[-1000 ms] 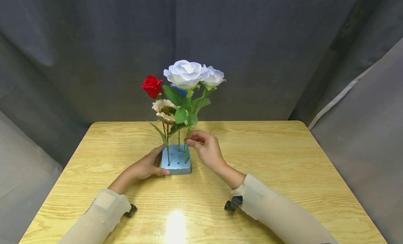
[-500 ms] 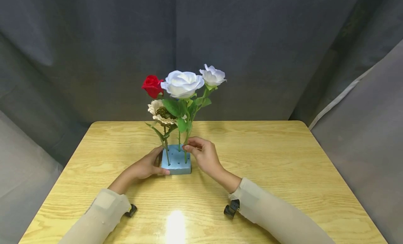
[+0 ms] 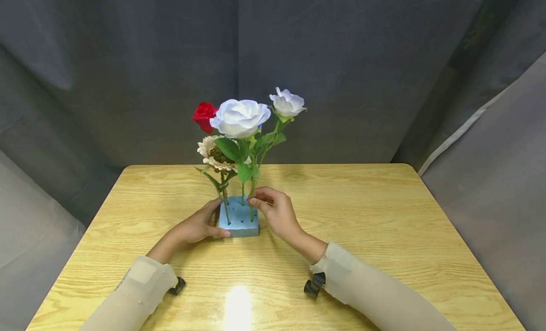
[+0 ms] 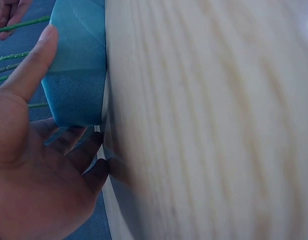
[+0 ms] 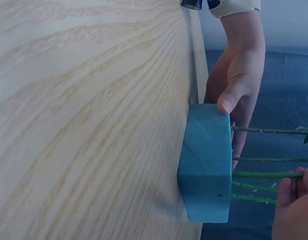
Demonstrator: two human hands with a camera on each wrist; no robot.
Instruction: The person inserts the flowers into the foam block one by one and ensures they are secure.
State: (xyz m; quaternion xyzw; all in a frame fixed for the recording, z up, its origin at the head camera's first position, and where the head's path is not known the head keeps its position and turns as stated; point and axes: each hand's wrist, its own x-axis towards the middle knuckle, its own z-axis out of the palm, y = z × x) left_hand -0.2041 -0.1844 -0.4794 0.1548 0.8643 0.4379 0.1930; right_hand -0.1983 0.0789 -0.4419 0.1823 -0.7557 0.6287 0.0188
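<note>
A light blue block (image 3: 238, 232) with small holes in its top stands on the table, several artificial flowers upright in it. My left hand (image 3: 194, 226) grips the block's left side, thumb at the near corner and fingers behind. With thumb and fingertips, my right hand (image 3: 277, 210) pinches the green stem (image 5: 266, 175) of the large white rose (image 3: 240, 117), low down, close above the block. A second white rose (image 3: 287, 102) stands behind to the right, a red rose (image 3: 203, 116) to the left. Under the large bloom is a cream flower (image 3: 215, 153) with a dark centre; a blue bloom is mostly hidden.
The wooden table (image 3: 362, 217) reaches out on both sides of the block. Grey curtains (image 3: 341, 75) hang behind it and at the sides. A small black camera (image 3: 314, 284) sits at each wrist.
My right hand has come down toward the block, and the large white rose has dropped and shifted left. The cream flower has swung slightly left. My left hand has stayed on the block.
</note>
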